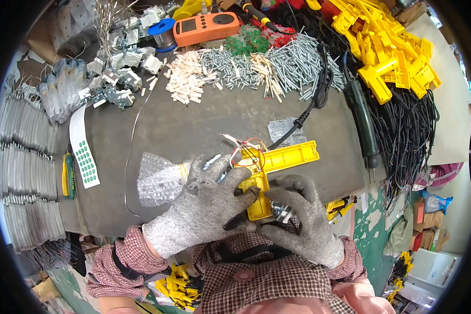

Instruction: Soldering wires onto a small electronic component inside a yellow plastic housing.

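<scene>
My left hand (201, 201), in a grey glove, grips the handle side of a yellow pistol-shaped plastic housing half (290, 158) lying open side up. Red, white and black wires (250, 152) loop out of it where handle and barrel meet. A black power cord (294, 131) runs up from near the housing. My right hand (303, 220), gloved too, is closed on a small shiny metal part (281, 212) beside the handle's lower end. Its exact kind is partly hidden by the fingers. A bubble-wrap bag (159, 180) lies against my left hand.
Screws (298, 60), cream-coloured pieces (184, 78), an orange multimeter (206, 28) and a solder spool (162, 36) line the back. An electric screwdriver (363, 120), black cords (408, 131) and yellow housings (392, 57) sit right; a sticker strip (83, 152) and cutters (68, 175) left.
</scene>
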`<state>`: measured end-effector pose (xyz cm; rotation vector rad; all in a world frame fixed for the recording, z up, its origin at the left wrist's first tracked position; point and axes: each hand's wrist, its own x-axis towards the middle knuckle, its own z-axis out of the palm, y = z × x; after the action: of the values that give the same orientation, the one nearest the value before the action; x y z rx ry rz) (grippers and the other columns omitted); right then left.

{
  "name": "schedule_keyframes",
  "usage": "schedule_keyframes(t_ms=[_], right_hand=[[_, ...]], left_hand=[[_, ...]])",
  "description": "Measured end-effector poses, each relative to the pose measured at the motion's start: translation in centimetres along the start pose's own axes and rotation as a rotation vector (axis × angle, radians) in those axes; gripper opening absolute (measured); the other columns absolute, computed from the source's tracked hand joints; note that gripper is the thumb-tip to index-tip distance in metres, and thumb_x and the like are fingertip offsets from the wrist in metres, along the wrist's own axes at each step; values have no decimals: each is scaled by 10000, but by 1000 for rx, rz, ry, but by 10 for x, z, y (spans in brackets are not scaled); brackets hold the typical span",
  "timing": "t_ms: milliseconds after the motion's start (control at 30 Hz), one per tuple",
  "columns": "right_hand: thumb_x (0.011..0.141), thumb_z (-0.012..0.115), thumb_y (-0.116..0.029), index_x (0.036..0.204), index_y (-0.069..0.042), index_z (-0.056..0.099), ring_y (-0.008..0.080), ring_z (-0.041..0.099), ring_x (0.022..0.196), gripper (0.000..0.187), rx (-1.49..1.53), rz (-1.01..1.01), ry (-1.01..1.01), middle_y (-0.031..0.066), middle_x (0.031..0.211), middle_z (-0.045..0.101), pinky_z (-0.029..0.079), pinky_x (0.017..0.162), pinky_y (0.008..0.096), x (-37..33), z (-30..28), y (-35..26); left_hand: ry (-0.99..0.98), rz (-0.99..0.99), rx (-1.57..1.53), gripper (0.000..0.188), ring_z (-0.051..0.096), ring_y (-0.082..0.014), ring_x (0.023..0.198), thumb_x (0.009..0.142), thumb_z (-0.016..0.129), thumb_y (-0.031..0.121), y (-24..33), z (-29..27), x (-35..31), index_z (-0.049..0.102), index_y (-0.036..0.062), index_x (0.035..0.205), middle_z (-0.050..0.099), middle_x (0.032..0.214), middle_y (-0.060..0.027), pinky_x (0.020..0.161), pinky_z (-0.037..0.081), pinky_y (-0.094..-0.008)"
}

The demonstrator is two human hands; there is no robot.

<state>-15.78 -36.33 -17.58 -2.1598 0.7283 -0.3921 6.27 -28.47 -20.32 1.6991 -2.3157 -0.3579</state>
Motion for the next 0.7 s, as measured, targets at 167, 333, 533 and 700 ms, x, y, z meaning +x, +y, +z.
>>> schedule_keyframes(t_ms=[167,333,533,700], right_hand=[[754,710,-35,1283,-65,618,326,581,1154,538,-257,-193,-15,165,1215,563,519,935,415,0,5,2],[745,687,-101,1142,-83,662,314,618,1094,398,-337,-523,-174,100,1136,629,510,980,415,20,-4,12],[794,725,-174,1128,-115,705,343,579,1152,339,-22,-440,-321,78,1121,627,495,1003,466,43,1,38],[807,746,-224,1171,-145,705,316,568,1170,375,-40,-520,-224,58,1106,631,492,958,430,40,5,59]], left_hand=[[114,-22,-93,844,446,-392,1293,694,774,619,0,4,-1,580,136,1358,538,1338,-91,1073,328,-617],[152,5,-78,908,458,-395,1271,694,784,591,-6,13,-4,514,121,1422,532,1359,-97,1054,353,-598],[167,26,-128,904,444,-366,1300,742,757,580,-6,10,-4,458,145,1476,502,1408,-109,1054,347,-601],[112,18,-121,932,417,-337,1357,754,756,566,-7,12,-6,406,174,1524,460,1471,-112,1057,327,-617]])
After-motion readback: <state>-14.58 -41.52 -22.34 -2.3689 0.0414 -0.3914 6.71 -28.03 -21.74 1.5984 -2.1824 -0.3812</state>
